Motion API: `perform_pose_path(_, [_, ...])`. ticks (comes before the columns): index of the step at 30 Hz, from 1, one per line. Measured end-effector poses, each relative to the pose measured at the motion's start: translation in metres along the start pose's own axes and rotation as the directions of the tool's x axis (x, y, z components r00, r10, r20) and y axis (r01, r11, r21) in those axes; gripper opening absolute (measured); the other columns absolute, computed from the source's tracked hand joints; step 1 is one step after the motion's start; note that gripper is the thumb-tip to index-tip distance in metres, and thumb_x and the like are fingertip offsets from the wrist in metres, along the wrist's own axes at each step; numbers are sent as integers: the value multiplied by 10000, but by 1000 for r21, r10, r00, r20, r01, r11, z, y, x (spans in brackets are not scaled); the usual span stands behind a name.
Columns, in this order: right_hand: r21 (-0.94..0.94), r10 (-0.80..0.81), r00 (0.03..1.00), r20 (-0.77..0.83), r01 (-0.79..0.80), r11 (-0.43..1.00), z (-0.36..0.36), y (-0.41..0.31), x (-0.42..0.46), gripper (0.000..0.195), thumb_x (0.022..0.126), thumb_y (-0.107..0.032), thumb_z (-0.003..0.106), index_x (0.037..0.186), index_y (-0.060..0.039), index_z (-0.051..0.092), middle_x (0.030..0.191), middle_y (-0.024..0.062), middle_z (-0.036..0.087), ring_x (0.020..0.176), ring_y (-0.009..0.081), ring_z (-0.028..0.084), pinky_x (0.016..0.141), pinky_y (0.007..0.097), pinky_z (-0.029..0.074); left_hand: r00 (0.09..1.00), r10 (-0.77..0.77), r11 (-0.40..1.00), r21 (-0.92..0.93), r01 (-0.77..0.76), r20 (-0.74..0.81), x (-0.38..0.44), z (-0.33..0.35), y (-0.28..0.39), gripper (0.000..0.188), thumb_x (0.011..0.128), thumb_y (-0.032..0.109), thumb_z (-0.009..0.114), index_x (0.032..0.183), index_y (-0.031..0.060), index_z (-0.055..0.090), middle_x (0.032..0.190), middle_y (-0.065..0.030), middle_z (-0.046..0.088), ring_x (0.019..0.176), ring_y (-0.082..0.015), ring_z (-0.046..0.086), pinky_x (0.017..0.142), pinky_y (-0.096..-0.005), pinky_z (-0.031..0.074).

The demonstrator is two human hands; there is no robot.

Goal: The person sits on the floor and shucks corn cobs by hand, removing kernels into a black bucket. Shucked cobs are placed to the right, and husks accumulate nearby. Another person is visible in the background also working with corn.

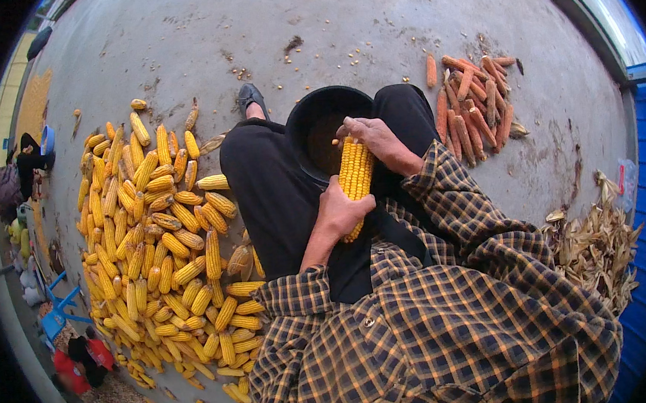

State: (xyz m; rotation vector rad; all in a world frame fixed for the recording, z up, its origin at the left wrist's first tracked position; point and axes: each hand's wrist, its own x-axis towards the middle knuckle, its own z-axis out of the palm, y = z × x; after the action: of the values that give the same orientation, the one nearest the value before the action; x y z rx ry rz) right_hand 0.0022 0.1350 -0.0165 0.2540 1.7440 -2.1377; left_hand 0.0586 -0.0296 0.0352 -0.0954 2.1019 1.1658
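A yellow ear of corn (pixel 356 171) is held at a slant above my lap. My left hand (pixel 341 207) wraps around its lower part. At the top end, my right hand (pixel 376 139) bends its fingers over the tip, where a loose kernel (pixel 335 142) shows near the fingertips. Between my knees rests a dark round basin (pixel 302 125); its inside is in shadow, with something brownish at the bottom. The ear and my hands cover part of its near rim.
A large heap of corn ears (pixel 158 258) spreads on my left. Stripped reddish cobs (pixel 476 103) are piled on the right, with dry husks (pixel 593 253) farther back. Scattered kernels (pixel 353 59) dot the concrete floor (pixel 343 9). People (pixel 81 361) and a blue stool (pixel 61 307) are at far left.
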Motion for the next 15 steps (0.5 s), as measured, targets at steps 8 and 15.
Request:
perform_pose_path(8, [-199,80,997,0,-79,977,4,-1,-1,332,895,-218,551,1081,46,631,963,129,650,885,198,617,822,303,499,998,-26,993,112,33,-61,-5,2,8,599,685,275,742,1136,-15,476,1017,-157,621,909,-273,629,844,-356,512])
perform_pose_path(15, [-102,-17,1000,-19,15,995,1,2,-1,344,932,-253,499,1069,37,625,940,106,644,880,187,608,809,297,490,997,-25,994,-101,32,72,1,-1,-1,585,685,262,743,1140,1,484,1007,-119,602,893,-222,611,845,-337,508])
